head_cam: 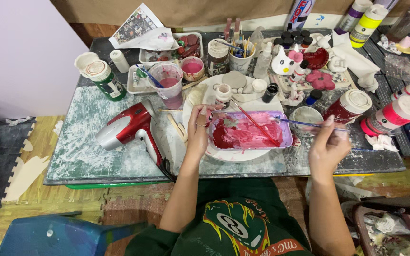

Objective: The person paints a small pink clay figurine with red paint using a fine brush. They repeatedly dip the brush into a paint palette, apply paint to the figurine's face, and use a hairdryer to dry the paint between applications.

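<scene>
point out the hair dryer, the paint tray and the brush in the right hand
hair dryer (122, 127), head view, on the red body
paint tray (250, 131), head view, on its pink-smeared floor
brush (304, 123), head view, on the blue handle left of the right hand (327, 149)

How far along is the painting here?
Done: a red heart piece and pink flower look painted. In hand: the left hand steadies a tray of red paint; the right hand holds a brush. Left: grey clay shapes remain unpainted.

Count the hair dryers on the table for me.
1. A red and silver hair dryer lies on the table, just beside the left hand. The clutter may hide others.
</scene>
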